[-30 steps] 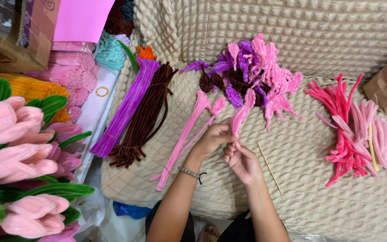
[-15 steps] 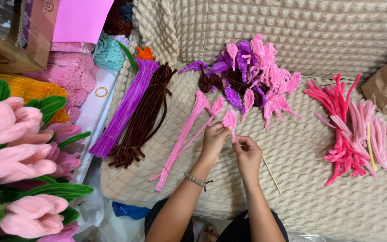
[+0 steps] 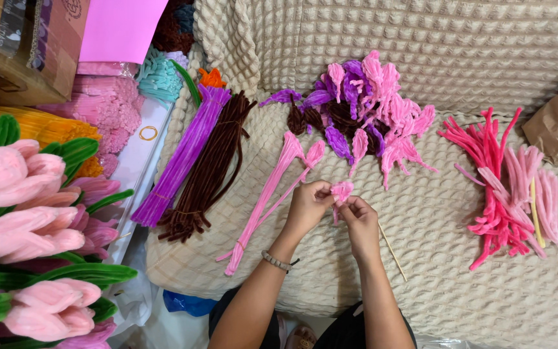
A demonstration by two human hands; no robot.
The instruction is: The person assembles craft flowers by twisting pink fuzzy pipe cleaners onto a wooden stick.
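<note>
Your hands work over a cream waffle-knit blanket [image 3: 460, 258].
Your left hand [image 3: 306, 205] and right hand [image 3: 358, 213] pinch a pink pipe-cleaner petal [image 3: 341, 190].

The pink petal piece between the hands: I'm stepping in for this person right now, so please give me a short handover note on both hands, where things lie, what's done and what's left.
Left hand and right hand: both pinch the small pink petal piece above the beige cushion.
Beside the left hand: long pink stems. By the right hand: a thin wooden stick.
Done: a heap of pink and purple shaped petals lies further up.
Left: the purple bundle, brown bundle and loose pink pieces at far right look unused.
</note>
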